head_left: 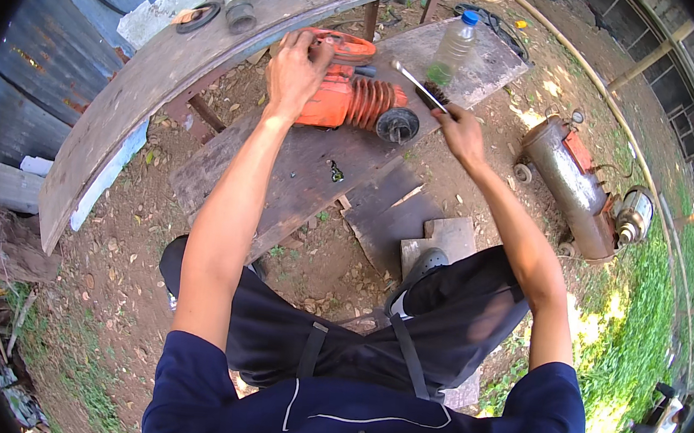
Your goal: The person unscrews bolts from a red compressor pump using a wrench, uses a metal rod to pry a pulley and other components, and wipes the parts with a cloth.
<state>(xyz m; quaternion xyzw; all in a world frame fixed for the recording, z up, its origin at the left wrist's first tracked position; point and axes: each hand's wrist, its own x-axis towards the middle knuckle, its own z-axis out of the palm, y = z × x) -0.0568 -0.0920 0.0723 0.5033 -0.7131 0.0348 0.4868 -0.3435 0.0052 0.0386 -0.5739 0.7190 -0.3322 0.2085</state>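
Observation:
An orange machine [322, 101] with a ribbed orange bellows [370, 102] lies on its side on a low wooden board [226, 171]. A round black part [397, 125] is at the bellows' near side. My left hand [297, 70] is closed over the machine's top left, its fingers curled at the round orange rim [346, 47]. To the right of the bellows, my right hand [461, 134] is closed on a slim silver wrench [416, 84], its rounded end pointing up and left toward the machine. Behind the wrench shows a dark bristly brush [436, 93]; whether my hand touches it, I cannot tell.
A clear plastic bottle [455, 47] with a blue cap stands on the board's far end. Small dark hardware [335, 172] lies nearer me. A curved bench [116, 102] holds a hose with a metal fitting [238, 6]. To the right sits a rusty air compressor [565, 166].

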